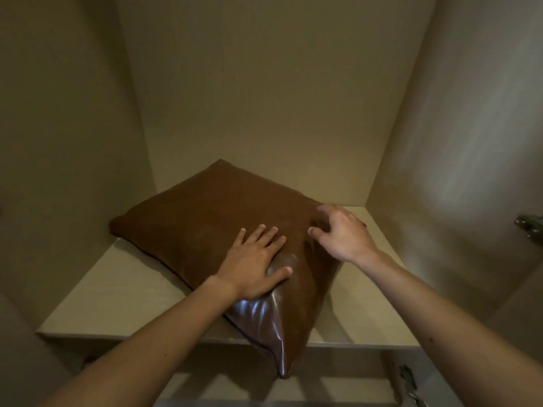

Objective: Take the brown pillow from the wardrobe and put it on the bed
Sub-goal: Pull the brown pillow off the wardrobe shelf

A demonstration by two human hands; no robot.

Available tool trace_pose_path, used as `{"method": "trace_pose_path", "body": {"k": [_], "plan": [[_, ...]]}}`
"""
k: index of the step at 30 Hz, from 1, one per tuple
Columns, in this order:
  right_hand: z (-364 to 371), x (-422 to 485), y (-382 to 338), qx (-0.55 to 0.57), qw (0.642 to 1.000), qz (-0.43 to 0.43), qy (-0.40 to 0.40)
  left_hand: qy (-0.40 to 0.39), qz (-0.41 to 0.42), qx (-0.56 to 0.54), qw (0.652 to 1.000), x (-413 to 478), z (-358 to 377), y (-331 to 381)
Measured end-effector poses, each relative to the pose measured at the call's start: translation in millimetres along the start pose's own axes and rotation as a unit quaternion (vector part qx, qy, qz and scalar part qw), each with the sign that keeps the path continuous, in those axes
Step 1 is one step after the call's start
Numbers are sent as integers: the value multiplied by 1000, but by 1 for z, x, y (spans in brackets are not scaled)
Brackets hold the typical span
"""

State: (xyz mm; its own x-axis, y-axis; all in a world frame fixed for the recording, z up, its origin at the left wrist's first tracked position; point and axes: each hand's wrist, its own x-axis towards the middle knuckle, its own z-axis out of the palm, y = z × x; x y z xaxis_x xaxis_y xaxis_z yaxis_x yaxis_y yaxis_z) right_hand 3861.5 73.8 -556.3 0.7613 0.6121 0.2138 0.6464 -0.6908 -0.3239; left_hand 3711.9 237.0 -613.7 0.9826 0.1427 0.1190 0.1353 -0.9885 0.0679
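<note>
A brown, shiny leather-like pillow (pixel 205 218) lies flat on a pale shelf (pixel 117 289) inside the wardrobe, turned like a diamond with its near corner hanging over the shelf's front edge. My left hand (pixel 255 265) rests palm down on the pillow's near half, fingers spread, thumb pressing into the cover. My right hand (pixel 340 233) hovers at the pillow's right corner with fingers curled and apart, touching the edge but not closed on it. The bed is not in view.
Beige wardrobe walls close in on the left (pixel 67 142), back (pixel 264 98) and right (pixel 470 142). A metal hinge (pixel 530 227) sticks out at the right edge, and another hinge (pixel 408 383) sits lower right below the shelf.
</note>
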Motion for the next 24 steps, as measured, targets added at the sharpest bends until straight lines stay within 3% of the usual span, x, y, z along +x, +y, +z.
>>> {"method": "trace_pose_path", "body": {"k": [3,10,12,14,16,18,20,22,24], "plan": [[9,27,-15,-12,997,-51,-58,9,10,4,1000,-20,1,-3],[23,44,-26,35,990,-32,-132,-3,82,6,997,-86,-4,-30],[30,29,-22,95,984,-21,-147,12,99,-49,994,-104,-9,-44],[42,9,-16,153,978,2,-139,64,65,-107,990,-112,-14,-58],[51,-11,-11,189,974,34,-123,128,-67,-135,980,-106,-16,-76],[53,-25,-11,187,973,60,-122,119,-261,-232,929,-94,-22,-95],[49,-29,-12,160,976,65,-135,68,-388,-380,837,-83,-23,-117],[43,-24,-14,159,975,81,-134,24,-436,-472,766,-76,-21,-135],[40,-14,-14,191,970,108,-105,-13,-449,-492,745,-75,-21,-143]]}}
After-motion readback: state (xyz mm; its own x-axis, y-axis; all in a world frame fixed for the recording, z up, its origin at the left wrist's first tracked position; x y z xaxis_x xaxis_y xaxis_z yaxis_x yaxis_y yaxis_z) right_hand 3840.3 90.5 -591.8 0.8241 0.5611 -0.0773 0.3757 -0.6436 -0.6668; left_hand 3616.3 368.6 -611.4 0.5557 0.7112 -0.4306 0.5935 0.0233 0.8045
